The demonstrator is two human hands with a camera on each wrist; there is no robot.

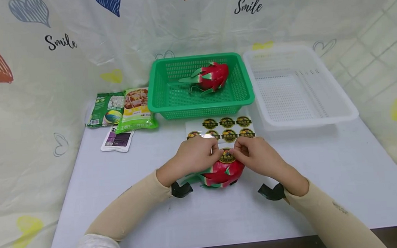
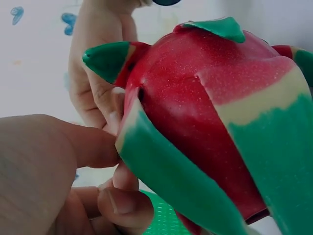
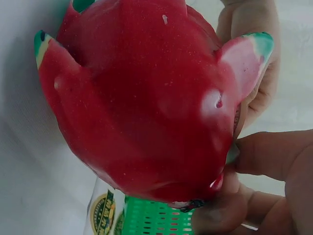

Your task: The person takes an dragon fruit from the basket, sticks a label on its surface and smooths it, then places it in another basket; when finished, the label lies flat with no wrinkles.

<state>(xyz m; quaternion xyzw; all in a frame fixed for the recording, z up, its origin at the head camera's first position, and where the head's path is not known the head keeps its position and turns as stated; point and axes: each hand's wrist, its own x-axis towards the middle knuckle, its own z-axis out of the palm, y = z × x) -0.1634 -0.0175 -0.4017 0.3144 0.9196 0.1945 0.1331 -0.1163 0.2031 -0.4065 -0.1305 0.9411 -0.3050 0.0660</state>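
Observation:
A red dragon fruit (image 1: pixel 224 174) with green-tipped scales lies on the table, its green end toward the left. A round black-and-gold sticker (image 1: pixel 226 156) is at its upper side, between both thumbs. My left hand (image 1: pixel 200 152) pinches the sticker's left edge, with the other fingers curled. At the right edge, my right hand (image 1: pixel 259 156) pinches it with thumb and forefinger. The left wrist view has the dragon fruit (image 2: pixel 195 107) close up beside the left thumb (image 2: pixel 93 147), the sticker hidden. In the right wrist view, the dragon fruit (image 3: pixel 142 103) covers most of the sticker.
Behind the hands lies a sheet of round stickers (image 1: pixel 219 127). A green basket (image 1: pixel 201 112) at the back holds another dragon fruit (image 1: pixel 216 77). To its right stands a white basket (image 1: pixel 311 122). Food packets (image 1: pixel 138 108) and a purple-and-white pouch (image 1: pixel 117 138) lie at left.

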